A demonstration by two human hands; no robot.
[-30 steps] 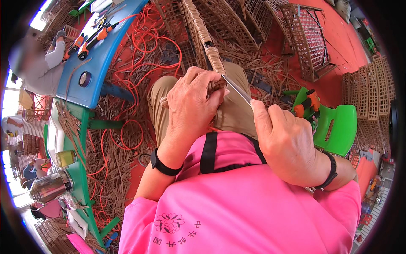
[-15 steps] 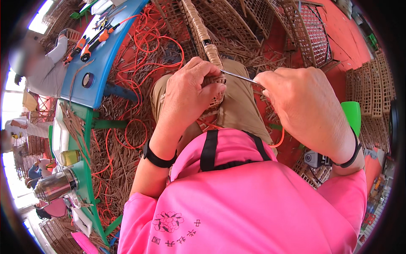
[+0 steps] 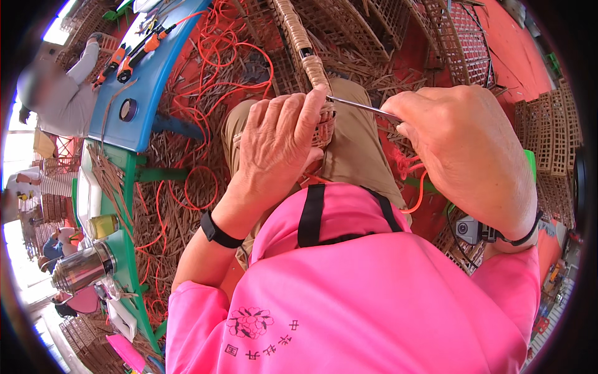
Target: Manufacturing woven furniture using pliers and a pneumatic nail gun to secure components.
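Observation:
A long woven wicker piece (image 3: 294, 34), with wrapped rim and dark band, runs from the far side to between my knees. My left hand (image 3: 274, 140) grips its near end, fingers stretched along the wicker and thumb low at the side. Beyond the fingers shows a woven corner (image 3: 325, 128). My right hand (image 3: 458, 134) is closed around a thin metal rod-like tool (image 3: 358, 106). Its handle is hidden in the fist. The tool's tip points left and meets the wicker by my left index fingertip; whether it goes in, I cannot tell.
At left stand a blue table (image 3: 140, 112) with orange-black power tools (image 3: 140, 56) and a tape roll (image 3: 128, 110), and a green table holding a metal flask (image 3: 84, 268). An orange hose (image 3: 237, 47) coils over loose strips. Wicker frames (image 3: 545, 137) stack at right. A co-worker (image 3: 65, 103) sits far left.
My left hand has shifted from a bent-finger pinch to straighter fingers, its index reaching up to the tool tip. My right hand has moved slightly right, the tool still in it.

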